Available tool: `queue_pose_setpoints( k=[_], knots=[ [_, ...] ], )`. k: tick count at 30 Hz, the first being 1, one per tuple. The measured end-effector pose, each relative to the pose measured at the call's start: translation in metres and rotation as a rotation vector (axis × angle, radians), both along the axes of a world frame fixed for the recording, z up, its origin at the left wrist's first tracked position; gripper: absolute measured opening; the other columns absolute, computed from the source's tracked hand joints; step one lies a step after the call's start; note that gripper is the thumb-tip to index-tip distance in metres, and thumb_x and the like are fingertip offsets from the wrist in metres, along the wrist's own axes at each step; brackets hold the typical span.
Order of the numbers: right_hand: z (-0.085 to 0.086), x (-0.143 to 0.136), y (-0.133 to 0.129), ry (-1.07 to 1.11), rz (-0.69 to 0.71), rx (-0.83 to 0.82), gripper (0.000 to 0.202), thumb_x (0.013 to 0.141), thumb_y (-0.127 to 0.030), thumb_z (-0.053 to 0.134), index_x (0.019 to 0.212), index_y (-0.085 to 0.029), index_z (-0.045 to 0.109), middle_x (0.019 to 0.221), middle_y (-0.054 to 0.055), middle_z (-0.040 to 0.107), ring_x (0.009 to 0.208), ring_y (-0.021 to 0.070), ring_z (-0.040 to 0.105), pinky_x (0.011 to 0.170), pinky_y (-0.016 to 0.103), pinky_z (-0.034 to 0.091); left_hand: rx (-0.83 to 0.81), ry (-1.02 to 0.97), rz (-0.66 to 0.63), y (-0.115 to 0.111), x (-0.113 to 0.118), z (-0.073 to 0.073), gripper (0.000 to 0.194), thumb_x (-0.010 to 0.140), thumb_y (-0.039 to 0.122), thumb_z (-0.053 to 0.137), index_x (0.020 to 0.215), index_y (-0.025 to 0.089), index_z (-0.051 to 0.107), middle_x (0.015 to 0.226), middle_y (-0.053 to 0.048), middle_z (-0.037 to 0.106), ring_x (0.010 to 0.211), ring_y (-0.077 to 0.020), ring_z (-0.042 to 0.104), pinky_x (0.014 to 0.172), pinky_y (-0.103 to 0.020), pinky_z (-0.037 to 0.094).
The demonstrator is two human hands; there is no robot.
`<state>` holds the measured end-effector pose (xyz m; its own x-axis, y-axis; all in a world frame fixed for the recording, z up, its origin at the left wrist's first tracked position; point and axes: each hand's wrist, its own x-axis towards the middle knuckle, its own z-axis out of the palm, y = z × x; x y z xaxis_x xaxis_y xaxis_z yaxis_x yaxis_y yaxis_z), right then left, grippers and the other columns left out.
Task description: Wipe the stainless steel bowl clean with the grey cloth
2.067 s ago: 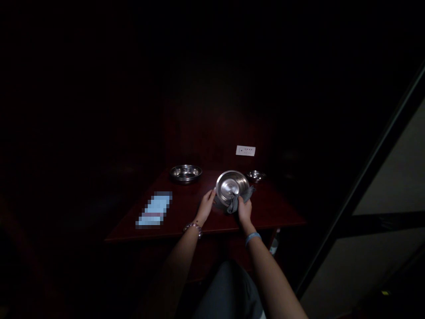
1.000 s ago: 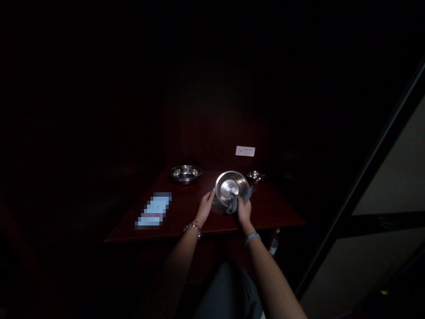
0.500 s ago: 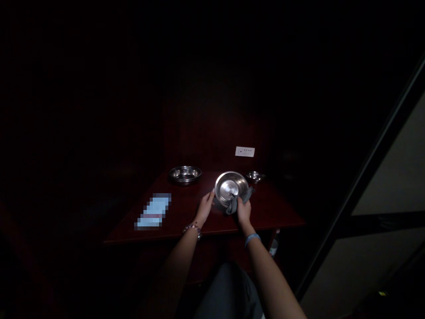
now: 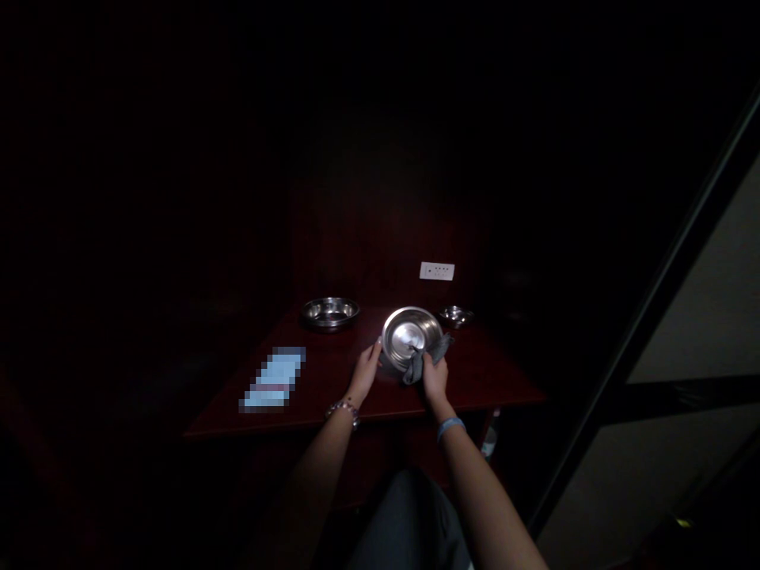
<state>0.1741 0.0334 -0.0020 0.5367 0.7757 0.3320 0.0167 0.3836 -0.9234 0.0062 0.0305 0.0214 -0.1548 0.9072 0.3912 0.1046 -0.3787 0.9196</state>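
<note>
A shiny steel bowl (image 4: pixel 404 336) is tilted toward me above the dark red table (image 4: pixel 332 396). My left hand (image 4: pixel 365 372) grips its left rim, thumb on the near side and the other fingers partly hidden behind it. My right hand (image 4: pixel 435 380) is closed on a crumpled grey cloth (image 4: pixel 414 369) at the bowl's lower right rim. Part of the cloth lies over the inside of the bowl, and another part sticks out to the right.
A wide steel dish (image 4: pixel 331 323) stands at the back left of the table, and a small steel bowl (image 4: pixel 456 317) at the back right. A blurred-out light blue rectangle (image 4: pixel 274 381) lies at left. A white socket plate (image 4: pixel 437 271) is on the back wall. Below the right edge is a bottle (image 4: pixel 490 437).
Hardly anything differs. The bowl and both hands appear shifted very slightly left, much as the whole view has. Both holds are the same.
</note>
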Motion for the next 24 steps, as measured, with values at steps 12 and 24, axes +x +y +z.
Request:
queue_pose_setpoints(
  k=[12,24],
  knots=[
    [0.001,-0.001,-0.001,-0.023,0.021,-0.011,0.035,0.078,-0.039,0.065,0.102,-0.015,0.073,0.101,0.011,0.080,0.098,0.0263,0.075,0.088,0.034,0.056,-0.012,-0.022,-0.029,0.001,0.000,-0.004,0.064,0.086,0.075,0.047,0.094,0.016,0.070,0.088,-0.009,0.074,0.085,-0.0231,0.066,0.075,-0.032,0.052],
    [-0.001,0.001,0.000,-0.074,0.069,-0.030,0.038,0.081,-0.044,0.066,0.108,-0.018,0.072,0.105,0.009,0.080,0.104,0.0263,0.074,0.094,0.035,0.055,0.081,0.154,-0.236,0.004,0.008,-0.017,0.069,0.074,0.042,0.080,0.135,0.018,0.058,0.144,-0.014,0.062,0.138,-0.0283,0.054,0.121,-0.043,0.037]
  ],
)
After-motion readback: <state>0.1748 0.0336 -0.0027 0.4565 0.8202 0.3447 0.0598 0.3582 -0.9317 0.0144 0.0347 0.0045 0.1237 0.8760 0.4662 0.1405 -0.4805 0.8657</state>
